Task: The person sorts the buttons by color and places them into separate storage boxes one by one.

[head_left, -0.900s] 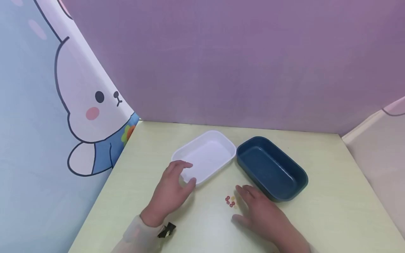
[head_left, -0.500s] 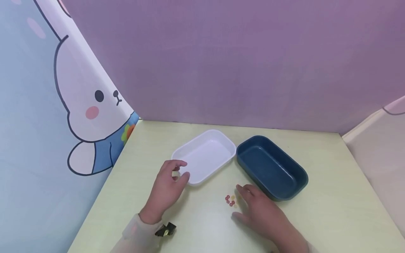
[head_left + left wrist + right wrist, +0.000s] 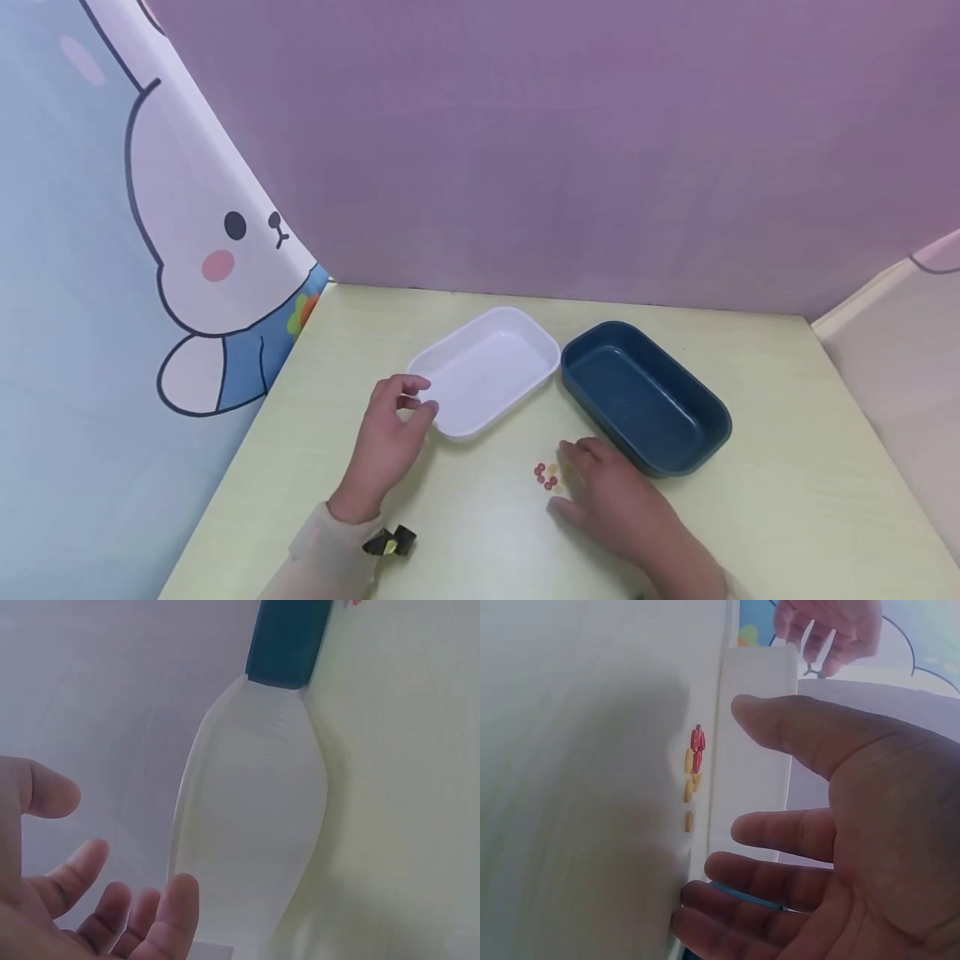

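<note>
Several small round red and yellow bead-like pieces [image 3: 552, 481] lie in a cluster on the table. Beside them, on their right, is my right hand [image 3: 626, 508], its fingers apart and bent a little, holding nothing. In the right wrist view the red pieces [image 3: 697, 740] sit beyond its thumb and fingertips. My left hand [image 3: 386, 446] hovers by the near left end of a white tray [image 3: 487, 367], fingers loosely curled. The left wrist view shows its thumb away from the fingers [image 3: 174, 915] and nothing between them. No pieces show inside the white tray.
A dark blue tray [image 3: 637, 400] stands right of the white one, their corners nearly touching. A black bow-shaped piece [image 3: 405, 540] shows by the left cuff. Behind the pale table [image 3: 780, 433] rises a purple wall [image 3: 555, 150]; a rabbit-printed cloth [image 3: 195, 292] hangs at left.
My left hand has drawn back left, away from the white tray, and its fingers have curled slightly more. The right hand, the trays and the small pieces have barely moved.
</note>
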Demonstrator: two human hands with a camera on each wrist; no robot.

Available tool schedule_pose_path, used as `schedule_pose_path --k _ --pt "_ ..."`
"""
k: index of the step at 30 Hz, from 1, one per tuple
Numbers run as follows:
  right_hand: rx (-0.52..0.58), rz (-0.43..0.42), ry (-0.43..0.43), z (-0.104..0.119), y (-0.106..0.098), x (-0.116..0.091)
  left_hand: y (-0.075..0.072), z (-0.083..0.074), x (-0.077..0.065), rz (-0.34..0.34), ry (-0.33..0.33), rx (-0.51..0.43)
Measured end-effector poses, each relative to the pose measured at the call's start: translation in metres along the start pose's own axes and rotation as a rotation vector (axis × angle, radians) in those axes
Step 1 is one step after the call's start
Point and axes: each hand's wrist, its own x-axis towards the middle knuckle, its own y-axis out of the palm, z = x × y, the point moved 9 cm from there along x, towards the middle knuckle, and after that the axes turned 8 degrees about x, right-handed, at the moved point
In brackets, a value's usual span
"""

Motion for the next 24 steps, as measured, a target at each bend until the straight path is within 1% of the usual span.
schedule_pose_path --k 3,6,9,13,20,24 --pt "-0.004 -0.029 -0.029 0.002 -0.003 0.002 0.000 0.004 0.002 0.008 -0.028 -0.027" --pt "-0.010 -0.044 -0.044 0.002 -0.003 0.003 0.002 0.009 0.004 0.018 -0.067 -0.095" --pt "-0.012 -0.038 -0.030 -0.001 0.000 0.006 0.005 0.016 0.007 0.026 -0.118 -0.188" --pt "-0.026 -0.033 -0.022 -0.006 0.004 0.010 0.010 0.024 0.010 0.030 -0.177 -0.271" --pt "-0.016 -0.024 0.009 -0.014 0.009 0.014 0.017 0.035 0.010 0.037 -0.255 -0.404" --pt "-0.003 -0.022 0.024 -0.016 0.009 0.015 0.020 0.038 0.009 0.036 -0.286 -0.463"
